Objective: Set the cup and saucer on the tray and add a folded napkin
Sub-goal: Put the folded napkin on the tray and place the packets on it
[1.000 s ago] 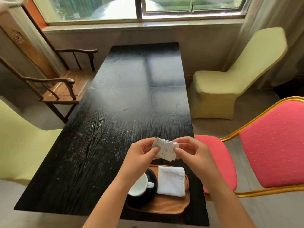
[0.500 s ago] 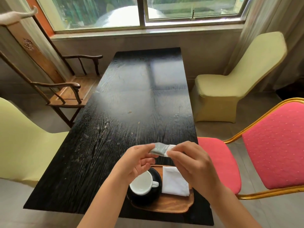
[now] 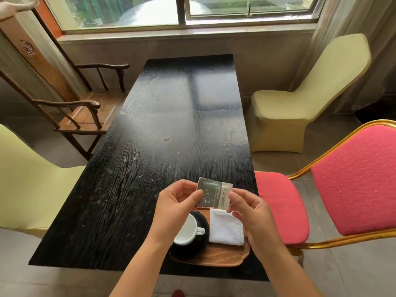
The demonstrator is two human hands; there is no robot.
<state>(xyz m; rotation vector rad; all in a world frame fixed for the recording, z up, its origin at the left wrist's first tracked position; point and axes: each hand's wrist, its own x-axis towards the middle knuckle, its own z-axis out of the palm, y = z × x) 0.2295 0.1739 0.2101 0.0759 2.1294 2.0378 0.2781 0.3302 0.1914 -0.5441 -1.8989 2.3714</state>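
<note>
A small grey-green sachet (image 3: 212,194) with white print is held flat above the tray, pinched at its left edge by my left hand (image 3: 175,205) and at its right edge by my right hand (image 3: 248,209). Below them a wooden tray (image 3: 225,257) sits at the near right corner of the black table (image 3: 160,146). On the tray a white cup (image 3: 186,231) stands on a black saucer (image 3: 200,241), partly hidden by my left wrist. A folded white napkin (image 3: 226,227) lies to the cup's right on the tray.
A red padded chair (image 3: 342,185) with a gold frame stands close on the right. Pale yellow covered chairs stand at the far right (image 3: 300,99) and near left (image 3: 25,181). A wooden armchair (image 3: 81,108) is at the far left, under the window.
The sachet has turned over in my fingers, from edge-on to showing its printed face. Both hands stayed above the tray; the camera view shifted slightly.
</note>
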